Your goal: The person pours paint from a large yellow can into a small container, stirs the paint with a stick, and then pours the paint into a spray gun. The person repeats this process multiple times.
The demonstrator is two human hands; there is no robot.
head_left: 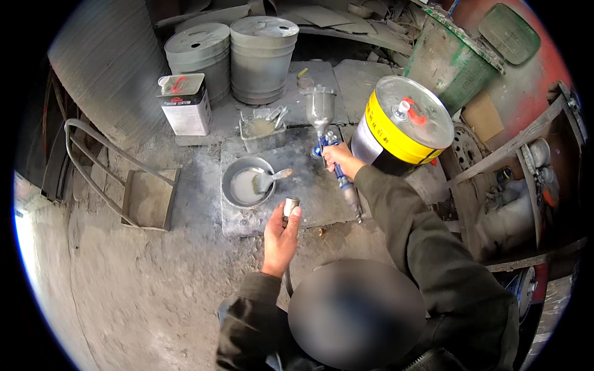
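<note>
My right hand is wrapped round the blue body of a paint spray gun, whose grey gravity cup points up. The gun's lower end, with a small metal fitting, hangs toward the front of the slab. My left hand is closed on a silvery hose coupler, and a dark hose runs down below the hand. Coupler and gun are apart. Just beyond my left hand stands a metal bowl of pale grey liquid, with a paintbrush resting in it.
A yellow-banded drum stands right of the gun. Behind are a messy tray, a rectangular can and two grey drums. A metal-framed dustpan lies left, a green bin stands back right, a cluttered shelf right.
</note>
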